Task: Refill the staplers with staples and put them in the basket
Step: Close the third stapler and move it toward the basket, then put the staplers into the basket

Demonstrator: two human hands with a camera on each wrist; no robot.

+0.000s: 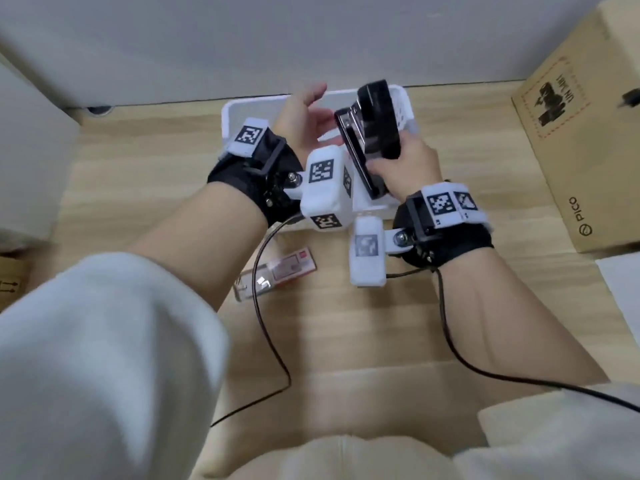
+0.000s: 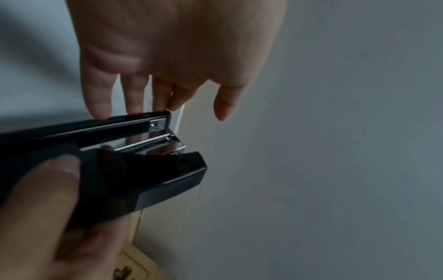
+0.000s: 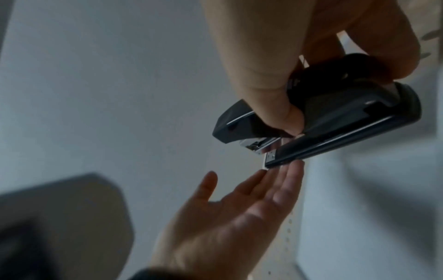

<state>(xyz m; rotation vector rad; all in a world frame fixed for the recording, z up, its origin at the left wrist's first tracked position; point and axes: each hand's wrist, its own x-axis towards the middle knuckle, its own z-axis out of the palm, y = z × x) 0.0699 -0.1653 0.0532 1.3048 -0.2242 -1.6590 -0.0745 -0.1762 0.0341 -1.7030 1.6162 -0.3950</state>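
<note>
A black stapler [image 1: 375,133] is held up over the white basket [image 1: 405,102], its front end pointing away and up. My right hand [image 1: 403,166] grips its rear body, thumb on the top cover [image 2: 134,181]. The cover and base stand slightly apart, and the metal staple channel [image 2: 155,145] shows between them. My left hand [image 1: 306,114] is open, fingers straight, its fingertips [image 2: 100,111] touching the front of the stapler's base [image 3: 311,149]. A clear plastic staple box [image 1: 277,271] with a red label lies on the wooden surface near me.
A large cardboard box [image 1: 581,143] stands at the right. A grey wall runs behind the basket. Grey and cardboard objects sit at the left edge [image 1: 31,161]. Wrist camera cables [image 1: 270,341] trail over the wooden surface.
</note>
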